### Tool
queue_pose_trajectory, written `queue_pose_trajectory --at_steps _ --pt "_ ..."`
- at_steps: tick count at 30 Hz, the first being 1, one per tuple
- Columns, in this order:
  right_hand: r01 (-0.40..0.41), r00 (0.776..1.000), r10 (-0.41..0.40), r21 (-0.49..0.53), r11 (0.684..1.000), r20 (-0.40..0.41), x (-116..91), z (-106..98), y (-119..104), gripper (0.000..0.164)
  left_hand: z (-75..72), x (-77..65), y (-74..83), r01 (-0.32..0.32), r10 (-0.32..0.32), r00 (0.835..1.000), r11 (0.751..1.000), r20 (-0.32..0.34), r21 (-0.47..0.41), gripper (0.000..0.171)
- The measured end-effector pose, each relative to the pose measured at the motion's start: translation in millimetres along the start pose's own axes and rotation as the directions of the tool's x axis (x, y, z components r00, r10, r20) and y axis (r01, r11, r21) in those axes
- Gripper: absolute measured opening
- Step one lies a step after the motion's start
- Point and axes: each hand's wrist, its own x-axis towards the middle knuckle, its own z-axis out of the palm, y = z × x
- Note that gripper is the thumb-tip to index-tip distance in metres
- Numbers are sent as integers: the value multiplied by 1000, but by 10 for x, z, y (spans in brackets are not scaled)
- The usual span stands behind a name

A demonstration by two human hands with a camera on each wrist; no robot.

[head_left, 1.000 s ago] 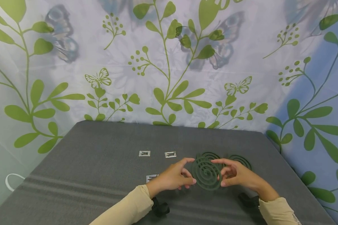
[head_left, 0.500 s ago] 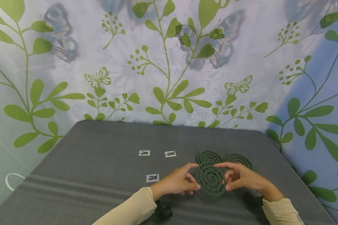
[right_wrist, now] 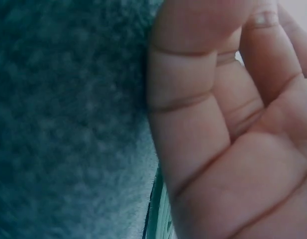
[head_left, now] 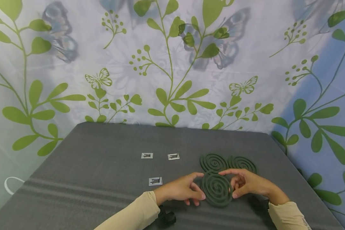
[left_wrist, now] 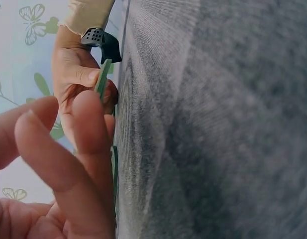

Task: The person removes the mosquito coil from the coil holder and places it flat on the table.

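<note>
A dark green mosquito coil (head_left: 217, 188) is held low over the front right of the grey table, between both hands in the head view. At its left edge are the thumb and index finger of my left hand (head_left: 182, 189). My right hand (head_left: 250, 183) grips the right edge with its thumb below and index finger near the top. Seen edge-on in the left wrist view, the coil (left_wrist: 104, 79) tilts under the right thumb. Two more mosquito coils, a left one (head_left: 213, 162) and a right one (head_left: 242, 163), lie just behind. The right wrist view shows mostly palm and curled fingers.
Several thin metal coil stands lie left of the hands: one at the back left (head_left: 147, 156), one at the back right (head_left: 173, 156) and one nearer (head_left: 155, 181). The grey table (head_left: 103, 191) ends at a leaf-patterned curtain (head_left: 118, 64).
Both hands have brought the held mosquito coil down and slightly right, nearer the front. The two coils behind now show more fully, and the nearest metal stand is uncovered.
</note>
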Motion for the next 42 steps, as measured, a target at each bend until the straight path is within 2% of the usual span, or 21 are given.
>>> queue_pose_trajectory --at_steps 11,28,36,42 --pt "-21 999 22 -42 999 27 -40 -27 33 65 8 17 -60 44 -43 996 999 76 -11 70" --pt "-27 994 35 -77 997 99 -28 -58 13 66 20 18 -81 41 -41 997 999 68 -1 64" --pt "-67 994 74 -86 994 79 -43 -84 20 66 5 24 -103 38 -39 998 999 58 16 65" --pt "-97 993 98 -33 995 61 -103 -123 49 54 -59 -6 -103 26 -29 996 999 89 31 64"
